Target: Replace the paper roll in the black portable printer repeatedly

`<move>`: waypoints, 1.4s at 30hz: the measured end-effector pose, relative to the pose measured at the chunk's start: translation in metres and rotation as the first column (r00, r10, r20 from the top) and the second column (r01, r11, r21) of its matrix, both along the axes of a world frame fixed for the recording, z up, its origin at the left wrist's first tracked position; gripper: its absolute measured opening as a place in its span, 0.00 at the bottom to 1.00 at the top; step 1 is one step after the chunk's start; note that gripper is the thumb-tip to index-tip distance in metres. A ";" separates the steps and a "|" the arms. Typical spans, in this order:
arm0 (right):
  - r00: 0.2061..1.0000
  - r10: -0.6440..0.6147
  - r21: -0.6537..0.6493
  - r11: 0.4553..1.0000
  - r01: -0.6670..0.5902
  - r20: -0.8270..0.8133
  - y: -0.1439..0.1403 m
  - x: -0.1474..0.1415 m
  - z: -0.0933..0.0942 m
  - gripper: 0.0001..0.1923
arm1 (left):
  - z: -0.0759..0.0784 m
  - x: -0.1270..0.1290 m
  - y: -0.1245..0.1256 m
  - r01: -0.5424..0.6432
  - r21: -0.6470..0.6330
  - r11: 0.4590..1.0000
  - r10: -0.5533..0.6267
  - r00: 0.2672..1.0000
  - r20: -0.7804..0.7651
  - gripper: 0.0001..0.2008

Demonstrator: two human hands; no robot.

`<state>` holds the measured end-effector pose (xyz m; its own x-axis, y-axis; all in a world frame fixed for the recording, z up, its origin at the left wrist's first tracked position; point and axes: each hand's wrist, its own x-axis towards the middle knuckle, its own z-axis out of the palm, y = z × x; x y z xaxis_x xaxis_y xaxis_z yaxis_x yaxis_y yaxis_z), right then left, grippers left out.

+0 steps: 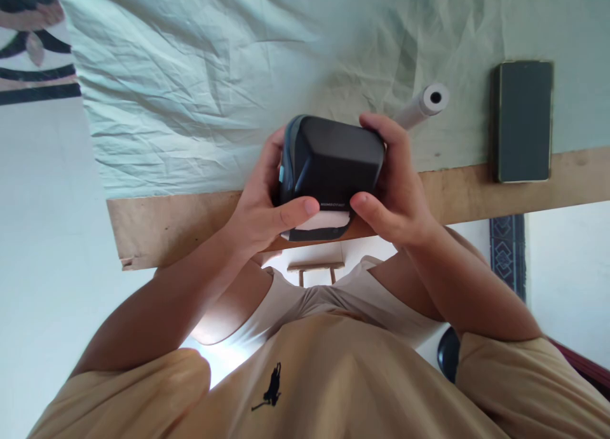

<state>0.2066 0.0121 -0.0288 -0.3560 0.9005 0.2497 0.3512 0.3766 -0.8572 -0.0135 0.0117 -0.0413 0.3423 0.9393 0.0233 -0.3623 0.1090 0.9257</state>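
Gripping the black printer (331, 166) from both sides, left hand (260, 204) and right hand (398, 185) sit equally near. Its paper slot faces the person; a paper roll (422, 107) lies just beyond the right hand.

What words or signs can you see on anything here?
Black box: a small line of pale print along its lower edge, too small to read.
Shirt: a little dark horse-and-rider logo, no letters.
Dark book and paper roll: no writing shows.

A line of small pale lettering runs along the front edge of the black box (332, 162), too small to read; no other text is legible.
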 end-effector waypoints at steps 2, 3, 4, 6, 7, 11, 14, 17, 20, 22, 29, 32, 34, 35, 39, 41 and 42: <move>1.000 0.027 0.024 0.999 -0.026 -0.007 0.001 -0.001 0.001 0.40 | 0.002 0.000 -0.004 0.003 -0.051 0.999 -0.003 1.000 -0.012 0.29; 1.000 0.029 0.027 0.999 -0.029 -0.007 0.002 -0.001 0.002 0.40 | 0.003 0.000 -0.005 0.011 -0.055 0.998 -0.011 1.000 -0.001 0.27; 1.000 0.025 0.022 0.999 -0.025 -0.006 0.001 -0.001 0.002 0.40 | 0.002 0.000 -0.006 0.025 -0.058 0.998 -0.024 1.000 0.013 0.25; 1.000 0.020 0.005 1.000 -0.020 -0.021 0.001 -0.001 0.002 0.40 | 0.002 -0.001 -0.006 0.039 -0.034 0.999 -0.037 0.998 0.058 0.22; 0.999 0.020 -0.002 1.000 -0.020 -0.034 0.001 -0.001 0.002 0.40 | 0.002 -0.001 -0.006 0.043 -0.032 0.999 -0.040 0.997 0.073 0.21; 0.995 0.037 -0.022 0.999 -0.040 -0.093 0.001 0.000 0.001 0.38 | 0.009 0.001 -0.006 0.035 -0.098 0.995 -0.026 0.996 0.089 0.19; 0.996 0.019 -0.035 0.999 -0.022 -0.089 0.001 0.000 0.001 0.39 | 0.014 0.003 -0.007 0.007 -0.142 0.990 0.005 0.997 0.080 0.20; 0.998 0.013 -0.037 0.999 -0.016 -0.068 0.000 0.000 0.001 0.40 | 0.015 0.004 -0.008 -0.025 -0.171 0.985 0.036 0.997 0.062 0.19; 0.998 0.006 -0.048 0.999 -0.009 -0.065 0.000 0.000 0.000 0.40 | 0.016 0.007 -0.008 -0.028 -0.174 0.984 0.040 0.997 0.067 0.21; 0.998 -0.003 -0.045 0.999 0.000 -0.068 0.000 0.000 -0.001 0.40 | 0.020 0.011 -0.008 -0.045 -0.193 0.980 0.060 0.996 0.071 0.21; 0.994 0.001 -0.088 0.996 -0.011 -0.110 0.002 0.002 -0.005 0.42 | 0.039 0.022 -0.002 -0.202 -0.451 0.870 0.245 0.969 0.039 0.13; 0.992 0.006 -0.053 0.999 -0.013 -0.129 0.001 0.002 -0.004 0.40 | 0.039 0.022 -0.002 -0.246 -0.468 0.849 0.275 0.961 -0.006 0.12; 0.993 0.037 -0.016 0.999 -0.039 -0.114 0.001 0.002 -0.004 0.38 | 0.038 0.021 -0.003 -0.248 -0.467 0.849 0.266 0.963 -0.028 0.12; 0.994 0.052 0.005 0.999 -0.052 -0.094 0.002 0.002 -0.003 0.38 | 0.038 0.021 -0.003 -0.254 -0.456 0.853 0.270 0.962 -0.031 0.11; 0.995 0.099 0.064 0.993 -0.097 -0.026 0.003 0.003 0.000 0.41 | 0.031 0.018 -0.004 -0.263 -0.404 0.876 0.277 0.961 -0.025 0.10; 0.994 0.107 0.051 0.993 -0.106 -0.008 0.003 0.003 0.000 0.41 | 0.026 0.016 -0.003 -0.263 -0.391 0.882 0.278 0.960 -0.018 0.11; 0.994 0.108 0.051 0.993 -0.107 -0.004 0.003 0.003 0.000 0.42 | 0.023 0.015 -0.003 -0.274 -0.388 0.880 0.288 0.957 -0.023 0.12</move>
<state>0.2096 0.0150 -0.0283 -0.4481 0.8433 0.2968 0.3003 0.4546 -0.8385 0.0019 0.0091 -0.0179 0.0678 0.9340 -0.3507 -0.4619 0.3410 0.8188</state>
